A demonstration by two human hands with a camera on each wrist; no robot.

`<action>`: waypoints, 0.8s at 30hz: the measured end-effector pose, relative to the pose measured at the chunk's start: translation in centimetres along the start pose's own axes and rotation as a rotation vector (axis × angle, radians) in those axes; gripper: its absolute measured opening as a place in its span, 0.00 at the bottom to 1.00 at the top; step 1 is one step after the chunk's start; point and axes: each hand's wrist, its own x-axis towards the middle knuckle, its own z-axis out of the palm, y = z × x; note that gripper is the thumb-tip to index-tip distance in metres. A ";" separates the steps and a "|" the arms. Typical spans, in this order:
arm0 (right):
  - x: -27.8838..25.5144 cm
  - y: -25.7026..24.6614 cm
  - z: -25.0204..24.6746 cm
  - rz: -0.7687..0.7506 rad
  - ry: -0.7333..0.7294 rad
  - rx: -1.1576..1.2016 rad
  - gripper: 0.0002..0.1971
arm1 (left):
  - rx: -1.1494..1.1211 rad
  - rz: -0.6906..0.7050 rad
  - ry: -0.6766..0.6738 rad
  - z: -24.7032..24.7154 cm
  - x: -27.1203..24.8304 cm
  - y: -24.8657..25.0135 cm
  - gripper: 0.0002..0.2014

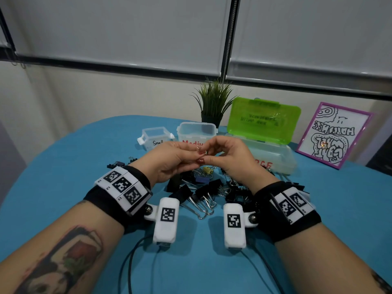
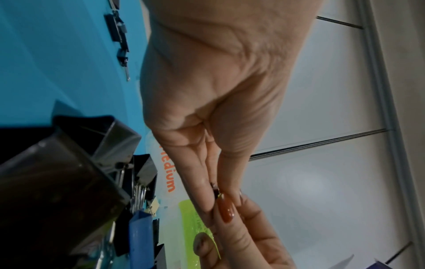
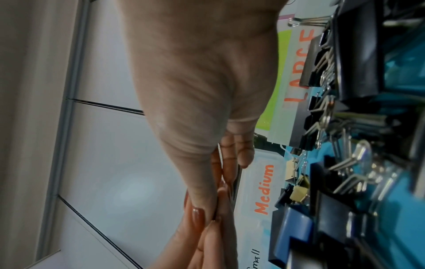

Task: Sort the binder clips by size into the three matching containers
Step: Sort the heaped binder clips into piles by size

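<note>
Both hands pinch one tiny clip above the pile.
Head view: left hand [image 1: 169,160] and right hand [image 1: 231,155] meet fingertip to fingertip on the clip [image 1: 199,147], its wire loop pointing up, long axis near upright; the Small box [image 1: 148,143] lies far-left, nearer the left hand. Left wrist view: thumb and forefinger close narrowly on the clip [image 2: 215,191]. Right wrist view: fingertips [image 3: 207,209] pressed together; clip hidden.
</note>
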 end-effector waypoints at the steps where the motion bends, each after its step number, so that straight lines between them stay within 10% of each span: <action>1: 0.0 -0.1 -0.1 0.007 0.007 0.002 0.15 | 0.014 0.008 -0.007 0.0 0.0 0.0 0.12; 12: -1.6 -2.5 -5.5 0.694 -0.225 -0.662 0.19 | 0.270 0.077 0.066 0.1 -0.3 0.0 0.05; 24: -0.8 -1.8 -3.8 0.561 -0.124 -0.419 0.08 | 0.291 0.111 0.088 0.3 -0.3 0.1 0.08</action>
